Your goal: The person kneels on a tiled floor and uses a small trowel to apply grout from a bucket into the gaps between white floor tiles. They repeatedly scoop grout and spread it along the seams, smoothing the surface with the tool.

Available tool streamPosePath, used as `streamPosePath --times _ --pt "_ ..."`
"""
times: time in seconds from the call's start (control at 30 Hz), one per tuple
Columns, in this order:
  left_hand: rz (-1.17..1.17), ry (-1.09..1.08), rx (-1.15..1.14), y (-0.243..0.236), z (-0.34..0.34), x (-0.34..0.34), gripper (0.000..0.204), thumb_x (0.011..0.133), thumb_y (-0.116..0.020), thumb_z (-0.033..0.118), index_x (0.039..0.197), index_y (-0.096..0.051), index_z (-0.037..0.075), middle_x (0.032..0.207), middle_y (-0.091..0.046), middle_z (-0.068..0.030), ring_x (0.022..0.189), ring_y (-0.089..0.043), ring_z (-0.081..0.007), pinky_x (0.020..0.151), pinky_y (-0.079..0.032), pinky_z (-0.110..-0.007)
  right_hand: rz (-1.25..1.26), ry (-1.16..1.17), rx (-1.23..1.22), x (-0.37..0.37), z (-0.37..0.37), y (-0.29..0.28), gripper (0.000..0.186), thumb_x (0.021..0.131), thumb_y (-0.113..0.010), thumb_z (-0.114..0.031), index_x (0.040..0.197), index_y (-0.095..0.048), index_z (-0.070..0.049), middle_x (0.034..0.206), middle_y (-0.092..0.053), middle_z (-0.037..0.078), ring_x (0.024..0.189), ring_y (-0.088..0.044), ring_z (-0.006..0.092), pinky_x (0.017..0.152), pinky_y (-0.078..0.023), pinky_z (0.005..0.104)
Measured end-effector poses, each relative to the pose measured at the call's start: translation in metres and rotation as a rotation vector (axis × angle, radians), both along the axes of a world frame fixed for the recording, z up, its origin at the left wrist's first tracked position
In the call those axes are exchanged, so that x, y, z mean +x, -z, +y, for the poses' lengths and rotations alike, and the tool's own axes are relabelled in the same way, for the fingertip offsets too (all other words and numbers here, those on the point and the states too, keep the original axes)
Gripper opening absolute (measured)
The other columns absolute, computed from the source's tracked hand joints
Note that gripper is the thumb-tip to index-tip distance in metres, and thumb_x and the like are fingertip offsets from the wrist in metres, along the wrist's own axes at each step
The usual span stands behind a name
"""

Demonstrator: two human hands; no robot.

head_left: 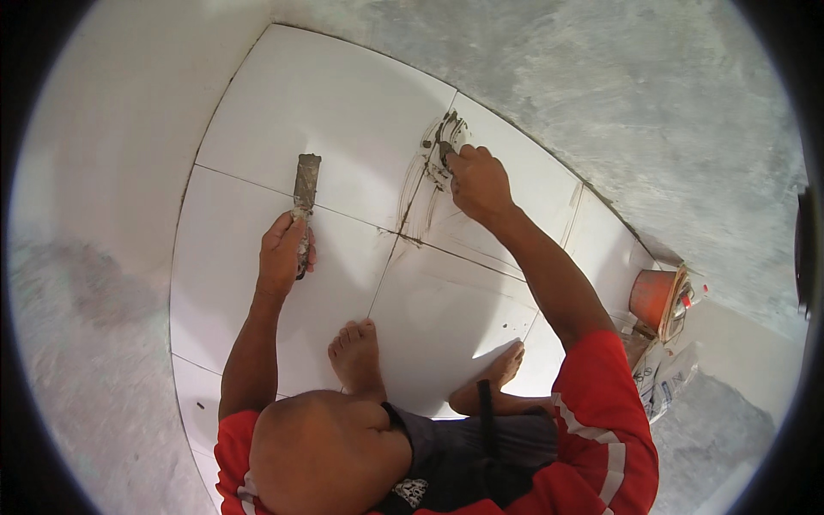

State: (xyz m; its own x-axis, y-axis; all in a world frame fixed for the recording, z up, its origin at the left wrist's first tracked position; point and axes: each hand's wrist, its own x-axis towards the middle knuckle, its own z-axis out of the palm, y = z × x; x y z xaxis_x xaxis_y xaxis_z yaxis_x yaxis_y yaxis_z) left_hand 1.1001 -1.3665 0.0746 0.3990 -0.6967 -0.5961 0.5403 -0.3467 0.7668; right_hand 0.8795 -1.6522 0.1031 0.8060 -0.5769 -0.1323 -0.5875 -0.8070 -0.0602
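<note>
My left hand point(281, 257) is closed around the handle of a putty knife point(306, 178). Its flat blade points away from me and is coated with grey paste. Farther off and to the right, my right hand point(481, 184) grips a small dark spreader point(445, 152), mostly covered by the fingers. The spreader's end touches wet dark grout point(451, 129) smeared over a joint between white floor tiles point(352, 112). Curved grout streaks run down that joint to a crossing of joints, where a dark smear point(401, 233) lies.
My bare feet point(354, 356) rest on the tiles below my hands. An orange bucket point(652, 296) stands against the wall at right, with crumpled plastic bags point(661, 378) nearer to me. A grey plastered wall point(618, 94) borders the tiles at the far side, and a pale wall point(129, 120) the left.
</note>
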Motion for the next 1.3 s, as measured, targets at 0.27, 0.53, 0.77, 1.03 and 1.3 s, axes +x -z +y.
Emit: streamPosePath --times 0.27,0.53,0.77,1.03,1.3 --pt "-0.035 0.036 0.058 -0.007 -0.001 0.002 0.020 0.105 -0.048 0.021 0.101 -0.059 0.005 0.073 -0.057 -0.0018 0.054 -0.054 -0.0100 0.046 -0.045 -0.027 -0.287 0.120 0.093 0.015 -0.031 0.012 0.032 0.082 -0.066 -0.011 0.113 -0.072 -0.006 0.107 -0.067 0.015 0.104 -0.063 0.0358 0.089 -0.054 0.0464" --pt "-0.024 0.021 0.037 -0.008 -0.002 0.001 0.021 0.105 -0.048 0.022 0.100 -0.059 0.005 0.072 -0.057 -0.0021 0.054 -0.053 -0.0099 0.047 -0.045 -0.027 -0.194 0.088 -0.166 0.020 -0.053 0.010 0.026 0.081 -0.067 -0.009 0.106 -0.072 -0.007 0.099 -0.064 0.014 0.095 -0.063 0.0350 0.080 -0.056 0.0462" --pt "-0.025 0.016 0.040 -0.007 -0.002 0.001 0.020 0.106 -0.048 0.021 0.101 -0.059 0.005 0.075 -0.058 -0.0017 0.055 -0.055 -0.0099 0.046 -0.045 -0.027 -0.053 0.048 0.023 0.020 -0.044 0.013 0.023 0.080 -0.068 -0.013 0.102 -0.073 -0.008 0.106 -0.063 0.014 0.100 -0.063 0.0337 0.083 -0.057 0.0452" --pt "-0.025 0.030 0.068 -0.009 -0.002 0.003 0.020 0.105 -0.048 0.021 0.103 -0.060 0.005 0.076 -0.058 -0.0019 0.055 -0.055 -0.0101 0.047 -0.046 -0.027 -0.267 0.122 0.097 0.038 -0.055 0.022 0.019 0.079 -0.067 -0.011 0.096 -0.072 -0.004 0.104 -0.066 0.016 0.101 -0.064 0.0375 0.087 -0.056 0.0462" --pt "-0.006 0.041 0.047 -0.009 -0.003 0.004 0.019 0.105 -0.048 0.020 0.102 -0.060 0.005 0.076 -0.058 -0.0019 0.055 -0.055 -0.0101 0.047 -0.046 -0.027 -0.272 0.194 -0.128 0.051 -0.056 0.026 0.018 0.079 -0.068 -0.009 0.095 -0.069 -0.001 0.097 -0.065 0.019 0.098 -0.064 0.0379 0.088 -0.054 0.0466"
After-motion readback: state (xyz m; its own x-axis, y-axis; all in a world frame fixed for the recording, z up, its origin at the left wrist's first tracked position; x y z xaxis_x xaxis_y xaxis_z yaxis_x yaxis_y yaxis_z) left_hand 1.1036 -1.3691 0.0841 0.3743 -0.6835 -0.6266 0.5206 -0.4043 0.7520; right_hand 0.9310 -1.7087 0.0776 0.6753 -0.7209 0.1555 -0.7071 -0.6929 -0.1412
